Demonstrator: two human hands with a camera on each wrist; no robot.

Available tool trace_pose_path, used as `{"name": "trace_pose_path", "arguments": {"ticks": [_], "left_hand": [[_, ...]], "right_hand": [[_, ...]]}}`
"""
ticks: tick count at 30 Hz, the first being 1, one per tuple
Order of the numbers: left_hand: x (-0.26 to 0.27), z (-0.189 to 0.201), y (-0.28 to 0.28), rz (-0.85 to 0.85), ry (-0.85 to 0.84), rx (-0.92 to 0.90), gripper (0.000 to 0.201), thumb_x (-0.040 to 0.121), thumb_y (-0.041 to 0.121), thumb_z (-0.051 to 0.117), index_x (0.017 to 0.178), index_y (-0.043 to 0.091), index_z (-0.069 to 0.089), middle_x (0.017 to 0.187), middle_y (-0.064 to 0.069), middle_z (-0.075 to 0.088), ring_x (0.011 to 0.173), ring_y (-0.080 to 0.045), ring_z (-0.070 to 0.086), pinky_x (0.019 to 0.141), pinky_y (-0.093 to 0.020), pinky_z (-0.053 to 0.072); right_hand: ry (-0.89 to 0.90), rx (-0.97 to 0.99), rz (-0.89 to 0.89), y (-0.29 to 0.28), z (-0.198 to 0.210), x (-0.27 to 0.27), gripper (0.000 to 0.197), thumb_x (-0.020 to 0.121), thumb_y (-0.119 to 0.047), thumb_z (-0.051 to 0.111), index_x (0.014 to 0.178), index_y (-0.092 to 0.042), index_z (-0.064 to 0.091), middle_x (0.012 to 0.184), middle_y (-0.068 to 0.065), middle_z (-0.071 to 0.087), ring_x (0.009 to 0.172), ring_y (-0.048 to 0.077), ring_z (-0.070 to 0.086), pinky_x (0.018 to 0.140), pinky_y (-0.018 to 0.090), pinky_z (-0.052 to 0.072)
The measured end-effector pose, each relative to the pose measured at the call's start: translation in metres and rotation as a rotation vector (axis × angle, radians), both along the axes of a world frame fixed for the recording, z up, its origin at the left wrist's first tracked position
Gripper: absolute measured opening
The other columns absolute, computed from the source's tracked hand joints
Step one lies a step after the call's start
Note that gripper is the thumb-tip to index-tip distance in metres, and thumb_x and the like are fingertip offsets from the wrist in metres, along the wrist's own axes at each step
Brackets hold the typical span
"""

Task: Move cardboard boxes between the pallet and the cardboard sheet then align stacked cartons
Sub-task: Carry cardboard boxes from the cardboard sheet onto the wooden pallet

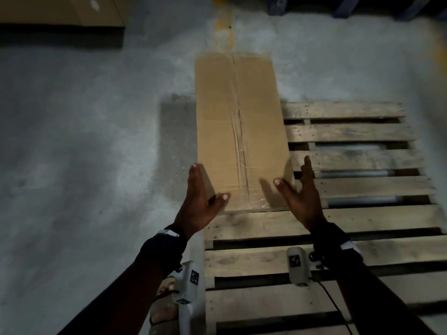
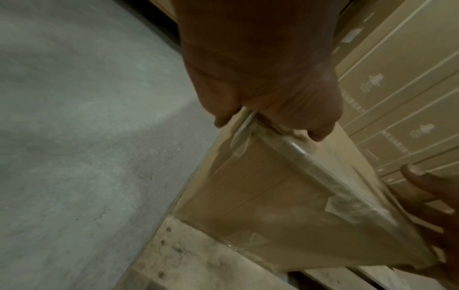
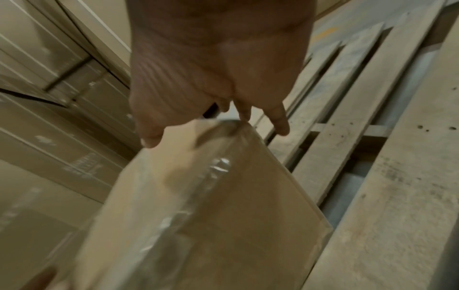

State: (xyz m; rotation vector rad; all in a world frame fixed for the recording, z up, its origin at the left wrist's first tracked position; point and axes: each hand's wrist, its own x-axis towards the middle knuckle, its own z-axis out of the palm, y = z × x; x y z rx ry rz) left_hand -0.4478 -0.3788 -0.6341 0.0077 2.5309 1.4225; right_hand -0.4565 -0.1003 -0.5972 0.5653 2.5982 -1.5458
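— Concrete floor [image 1: 84, 141], grey and dimly lit, fills the left of the head view. One wooden pallet [image 1: 350, 221] lies on it to the right, its slats running left to right.

— Where is the box?

— One long cardboard box [image 1: 239, 131] lies flat along the pallet's left edge. Its long axis runs near to far, and its far end reaches past the pallet's far edge, over the floor. Clear tape runs down the top seam.

— And the hands?

— Two bare hands, both at the box's near end. The left grip [image 1: 200, 201] is wide: straight fingers lie along the left side face, with the thumb on top by the near-left corner. The right grip [image 1: 300, 192] is also wide, fingers spread beside the near-right corner and thumb over the top. It is blurred, so whether it touches cannot be told.

— Which hand is nearer?

— Neither; they sit about level, with the box stretching straight away between them. Lifting from this end would likely leave most of its length hanging far out.

— Anything else?

— Stacked cartons [image 2: 402, 82] stand at the far side. There are several, but the exact count cannot be told. No cardboard sheet can be picked out.
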Motion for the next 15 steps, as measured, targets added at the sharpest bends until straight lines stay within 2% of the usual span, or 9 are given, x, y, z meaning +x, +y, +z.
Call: {"name": "trace_pose_path", "arguments": {"ticks": [1,2,4,5,6,8,11,13,15], "left_hand": [[0.003,0.008,0.0,-0.005,0.034,-0.052,0.111,0.088,0.059,0.059,0.157,0.012,-0.015,0.168,-0.006,-0.012,0.154,-0.016,-0.008,0.122,-0.027,0.008],[0.007,0.021,0.001,-0.014,0.059,-0.089,0.107,0.09,0.054,0.059,0.157,0.012,-0.013,0.168,-0.009,-0.01,0.155,-0.02,-0.005,0.121,-0.027,0.01],[0.015,0.049,0.0,-0.017,0.103,-0.134,0.098,0.095,0.051,0.056,0.159,0.013,-0.007,0.168,-0.009,-0.005,0.155,-0.022,0.002,0.121,-0.031,0.021],[0.02,0.066,0.0,-0.023,0.127,-0.158,0.094,0.096,0.052,0.053,0.16,0.011,-0.002,0.168,-0.008,-0.001,0.155,-0.021,0.006,0.12,-0.031,0.024],[0.026,0.086,0.002,-0.021,0.136,-0.188,0.091,0.096,0.053,0.051,0.16,0.01,0.003,0.168,-0.008,0.004,0.155,-0.019,0.008,0.12,-0.029,0.023],[0.045,0.128,0.006,-0.016,0.137,-0.235,0.085,0.096,0.052,0.048,0.159,0.009,0.011,0.167,-0.006,0.013,0.153,-0.015,0.014,0.119,-0.024,0.02],[0.083,0.195,0.018,-0.04,0.191,-0.31,0.075,0.099,0.057,0.044,0.157,0.013,0.026,0.161,-0.005,0.032,0.146,-0.015,0.033,0.113,-0.023,0.028],[0.115,0.241,0.03,-0.07,0.223,-0.352,0.071,0.097,0.057,0.04,0.154,0.015,0.036,0.155,-0.005,0.044,0.14,-0.017,0.043,0.11,-0.023,0.033],[0.151,0.288,0.048,-0.086,0.255,-0.375,0.064,0.098,0.054,0.043,0.149,0.016,0.044,0.148,-0.005,0.053,0.134,-0.018,0.051,0.106,-0.025,0.04]], "right_hand": [[0.044,0.012,-0.001,-0.001,0.006,0.007,0.104,0.084,-0.042,0.077,0.162,-0.029,0.01,0.165,-0.003,0.027,0.143,0.005,0.029,0.113,0.021,0.035],[0.084,0.007,0.006,-0.001,0.017,0.017,0.101,0.086,-0.041,0.077,0.162,-0.027,0.012,0.165,-0.004,0.026,0.145,0.005,0.027,0.113,0.018,0.036],[0.128,0.005,0.027,0.0,0.032,0.041,0.097,0.087,-0.046,0.075,0.161,-0.026,0.016,0.165,-0.006,0.025,0.149,0.013,0.028,0.116,0.036,0.04],[0.14,0.018,0.041,0.001,0.044,0.055,0.095,0.087,-0.05,0.074,0.161,-0.027,0.018,0.165,-0.008,0.025,0.151,0.015,0.029,0.117,0.044,0.039],[0.147,0.045,0.052,0.002,0.054,0.068,0.093,0.087,-0.052,0.072,0.161,-0.027,0.019,0.165,-0.008,0.026,0.151,0.015,0.029,0.118,0.048,0.037],[0.15,0.073,0.065,0.003,0.087,0.097,0.091,0.087,-0.052,0.068,0.16,-0.023,0.023,0.164,-0.008,0.029,0.15,0.012,0.03,0.118,0.048,0.037],[0.15,0.124,0.072,0.007,0.147,0.143,0.084,0.088,-0.055,0.065,0.158,-0.026,0.029,0.16,-0.006,0.037,0.145,0.017,0.04,0.111,0.05,0.045],[0.191,0.203,0.077,0.017,0.189,0.176,0.076,0.093,-0.056,0.062,0.155,-0.022,0.036,0.155,0.001,0.045,0.14,0.02,0.047,0.107,0.049,0.048],[0.257,0.287,0.073,0.033,0.233,0.209,0.072,0.093,-0.057,0.058,0.15,-0.015,0.046,0.147,0.005,0.056,0.132,0.024,0.056,0.102,0.046,0.052]]}}
